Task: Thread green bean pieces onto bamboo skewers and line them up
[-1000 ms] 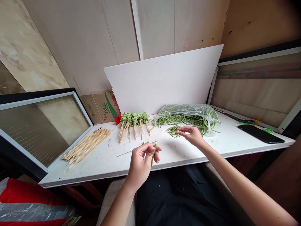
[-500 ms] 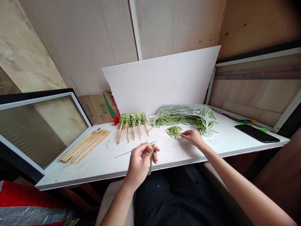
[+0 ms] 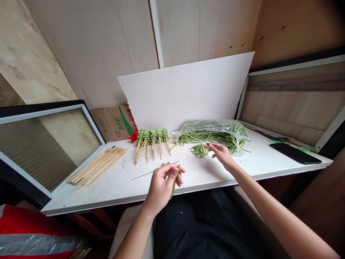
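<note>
My left hand (image 3: 164, 181) pinches a green bean (image 3: 175, 182) that hangs below the fingers, over the table's front edge. My right hand (image 3: 219, 153) has its fingers apart with nothing between them, just right of a pile of short bean pieces (image 3: 198, 150). Behind my left hand a single skewer (image 3: 142, 175) lies on the table, with a few bean pieces near its right end, partly hidden by the hand. Farther back are bundles of skewers threaded with green beans (image 3: 153, 136). Long beans fill a clear plastic bag (image 3: 212, 131).
Bare wooden skewers (image 3: 98, 167) lie at the left of the white table (image 3: 113, 194). A cardboard box (image 3: 114, 124) and a white board (image 3: 183, 95) stand at the back. A black phone (image 3: 295, 153) lies at the right, between framed panels on both sides.
My right hand has lifted slightly off the pile of pieces and its fingers have opened. My left hand keeps the bean, which now tilts a little more.
</note>
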